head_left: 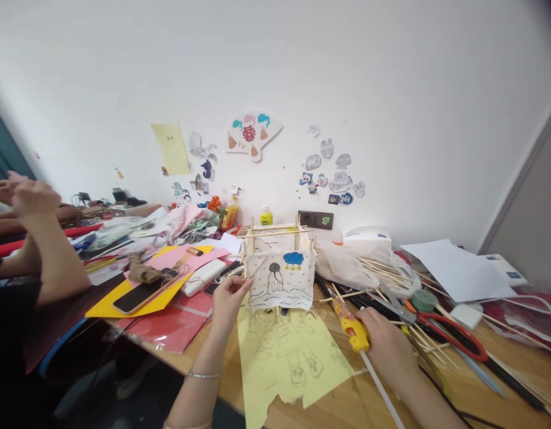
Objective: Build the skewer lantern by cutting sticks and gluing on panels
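Note:
In the middle stands a small frame of wooden sticks [275, 233] with a white drawn panel [282, 281] on its front, showing a blue cloud and wavy lines. My left hand [230, 298] is at the panel's left edge, thumb and fingertips pinched on a short thin stick [260, 267] that slants across the panel. In my right hand [385, 341] is a yellow hot glue gun [354, 330], its nozzle end toward the frame and a white glue stick [382, 390] coming out of its back. Under the frame lies a torn yellow sheet [286, 357] with pencil figures.
Red-handled scissors [454, 338], loose sticks and green tape [424, 300] crowd the right. A phone [139, 298], twine [143, 269] and coloured paper [177, 325] lie left. Another person's arm [45, 238] is raised at far left. Behind stands the wall [275, 59].

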`<state>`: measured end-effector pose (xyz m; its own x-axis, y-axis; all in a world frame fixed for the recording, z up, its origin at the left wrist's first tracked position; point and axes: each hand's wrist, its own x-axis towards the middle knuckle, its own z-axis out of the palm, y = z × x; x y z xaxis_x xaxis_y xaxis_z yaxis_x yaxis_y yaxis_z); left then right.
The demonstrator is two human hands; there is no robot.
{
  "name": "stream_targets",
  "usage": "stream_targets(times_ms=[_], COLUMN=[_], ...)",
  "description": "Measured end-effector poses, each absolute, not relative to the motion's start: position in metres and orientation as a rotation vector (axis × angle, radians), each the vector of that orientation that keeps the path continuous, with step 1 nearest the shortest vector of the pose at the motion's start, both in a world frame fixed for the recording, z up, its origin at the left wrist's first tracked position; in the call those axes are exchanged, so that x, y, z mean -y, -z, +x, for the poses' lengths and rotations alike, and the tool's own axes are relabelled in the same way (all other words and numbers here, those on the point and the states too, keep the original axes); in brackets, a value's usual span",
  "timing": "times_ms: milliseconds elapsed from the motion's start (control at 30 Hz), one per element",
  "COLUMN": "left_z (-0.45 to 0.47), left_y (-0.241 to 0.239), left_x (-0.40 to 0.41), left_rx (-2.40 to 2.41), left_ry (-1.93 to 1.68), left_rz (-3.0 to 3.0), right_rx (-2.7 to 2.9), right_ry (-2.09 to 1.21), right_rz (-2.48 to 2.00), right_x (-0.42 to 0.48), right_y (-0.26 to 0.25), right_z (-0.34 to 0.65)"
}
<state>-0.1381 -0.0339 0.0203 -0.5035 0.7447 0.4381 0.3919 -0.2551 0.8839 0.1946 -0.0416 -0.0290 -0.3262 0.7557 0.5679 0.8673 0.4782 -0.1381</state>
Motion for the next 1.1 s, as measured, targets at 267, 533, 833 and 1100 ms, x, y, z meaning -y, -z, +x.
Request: stream_targets(times_ms=[267, 533, 833, 1100], left_z=[-0.138, -0.136, -0.140, -0.133], left_y=[-0.016, -0.014, -0.011, 0.004], left_x=[0.025, 0.026, 0.026, 0.036], left_rx=[-1.620, -1.794, -1.910, -1.819], left_ry=[-1.914, -1.890, -1.810, -1.845], left_rz=[1.357, 1.372, 1.508, 1.514], right_rx=[2.162, 2.151, 2.179, 2.179], right_ry=[0.254, 0.290, 0.271, 0.254], right_rz=[-1.355, -1.291, -1.325, -1.337], right_x=[0.041, 0.041, 0.042, 0.041], right_y=[0.030, 0.030, 0.031, 0.031], right_z=[0.195, 0.194, 0.195, 0.194])
